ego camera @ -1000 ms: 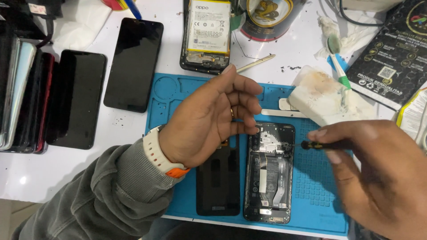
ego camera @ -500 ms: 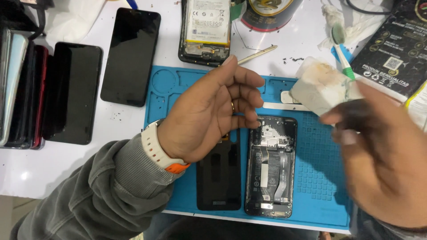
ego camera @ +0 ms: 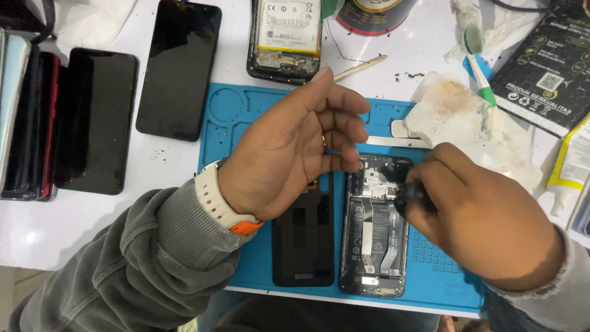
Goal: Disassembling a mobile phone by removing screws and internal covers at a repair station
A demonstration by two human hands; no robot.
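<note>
While the opened phone (ego camera: 373, 227) lay with its back off on the blue mat (ego camera: 228, 117), beside its black rear panel (ego camera: 304, 237), the work appeared to be at the stage of tending its upper board. The right hand (ego camera: 476, 215) was closed around a dark, slim tool (ego camera: 410, 193), whose tip was hidden, so any further move called for fine, steady pressure. The left hand (ego camera: 289, 150) hovered half open above the panel, holding nothing visible.

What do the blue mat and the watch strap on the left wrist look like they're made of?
Blue mat: probably silicone or soft rubber, matte, with moulded round and square recesses. Watch strap: seemingly smooth cream-white silicone, matte, with an orange part at the underside; the exact material is unclear.
</note>
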